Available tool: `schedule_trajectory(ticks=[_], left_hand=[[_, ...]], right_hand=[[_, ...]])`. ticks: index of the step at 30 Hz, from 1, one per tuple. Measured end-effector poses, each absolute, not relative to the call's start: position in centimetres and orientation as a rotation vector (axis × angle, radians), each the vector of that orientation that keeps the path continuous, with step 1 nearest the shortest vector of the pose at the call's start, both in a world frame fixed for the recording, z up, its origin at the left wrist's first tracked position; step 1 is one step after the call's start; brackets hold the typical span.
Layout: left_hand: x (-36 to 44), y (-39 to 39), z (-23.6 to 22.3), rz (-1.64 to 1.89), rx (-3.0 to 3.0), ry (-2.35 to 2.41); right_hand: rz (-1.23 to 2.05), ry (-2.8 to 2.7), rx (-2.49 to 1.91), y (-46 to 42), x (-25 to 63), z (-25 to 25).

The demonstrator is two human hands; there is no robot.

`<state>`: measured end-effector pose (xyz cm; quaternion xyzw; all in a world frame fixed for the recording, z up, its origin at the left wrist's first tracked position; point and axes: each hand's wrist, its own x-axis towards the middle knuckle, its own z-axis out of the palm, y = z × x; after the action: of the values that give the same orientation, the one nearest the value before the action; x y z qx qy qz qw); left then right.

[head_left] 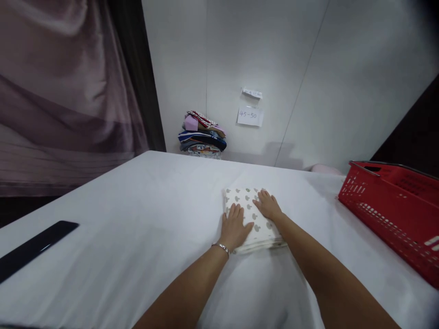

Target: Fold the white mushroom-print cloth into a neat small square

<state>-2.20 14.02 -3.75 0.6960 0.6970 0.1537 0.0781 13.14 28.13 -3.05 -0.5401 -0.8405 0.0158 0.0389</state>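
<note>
A folded cream cloth (pixel 252 208) with a grey-green print lies flat on the white-covered table (pixel 130 219), its layered edge facing me. My left hand (pixel 235 227) rests on the cloth's left side, palm down with the fingers stretched out. On the upper right part of the same cloth lies my right hand (pixel 268 204), also flat with its fingers spread. Neither hand grips the fabric. A silver bracelet (pixel 221 247) circles my left wrist.
A red plastic basket (pixel 387 205) stands at the table's right side. On the left lies a long dark flat object (pixel 37 246). Stacked folded clothes (pixel 202 135) sit beyond the far edge by the wall, near a paper label (pixel 250 116). Pinkish curtains (pixel 65 91) hang at left.
</note>
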Motion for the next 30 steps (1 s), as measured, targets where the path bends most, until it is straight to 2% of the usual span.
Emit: schedule_trajectory(ticks=[7,12,17,23,27,30], left_hand=[[-2.1,13.9,-3.6,0.497,2.049,2.07],[-2.1,13.9,-3.4,0.509,2.024,2.052],[-2.0,13.4,-2.6,0.58,2.043,2.063],[-2.2,13.4,-2.6,0.623,2.048,2.044],[-2.3,13.8,-3.3,0.634,2.063,2.043],[-2.3,14.1,-3.9,0.612,2.051,2.056]], right_hand=[[0.082,-2.614,-1.646,28.0,11.8,-1.7],[0.273,-2.768,-1.317,27.5,5.2,0.6],[0.379,-2.902,-1.22,27.6,0.0,-0.4],[0.415,-2.924,-1.246,28.0,-0.5,-1.9],[0.501,-2.858,-1.223,28.0,0.1,-1.3],[0.433,-2.764,-1.238,28.2,2.0,-0.7]])
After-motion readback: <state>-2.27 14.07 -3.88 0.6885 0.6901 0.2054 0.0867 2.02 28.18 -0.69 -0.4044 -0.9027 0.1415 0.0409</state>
